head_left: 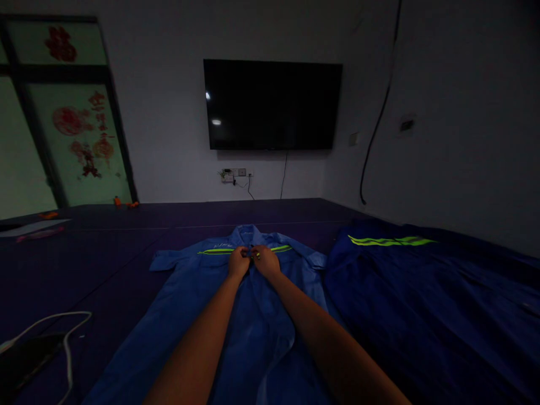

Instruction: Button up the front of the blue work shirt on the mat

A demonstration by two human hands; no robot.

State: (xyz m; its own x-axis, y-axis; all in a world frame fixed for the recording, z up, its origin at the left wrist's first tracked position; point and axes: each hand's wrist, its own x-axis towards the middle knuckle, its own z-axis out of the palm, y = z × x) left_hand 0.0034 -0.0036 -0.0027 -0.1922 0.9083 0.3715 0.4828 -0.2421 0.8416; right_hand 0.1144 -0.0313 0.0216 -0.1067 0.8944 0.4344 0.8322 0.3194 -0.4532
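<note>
A blue short-sleeved work shirt (169, 315) lies face up in front of me, collar at the far end. A yellow-green reflective stripe crosses its chest, with pale lettering above the stripe on the left. My left hand (239, 262) and my right hand (265, 260) meet at the front opening, at stripe height. Fingers of both hands are closed in a pinch on the shirt's front edges; any button between them is too small to make out. Below the hands, the front edge hangs loose in a curve.
To the right lies a darker blue garment (405, 304) with a yellow-green stripe, touching the shirt's side. A white cable (70, 343) and a dark flat object (31, 360) are at the lower left of the purple surface (113, 242). A television (274, 105) hangs on the wall.
</note>
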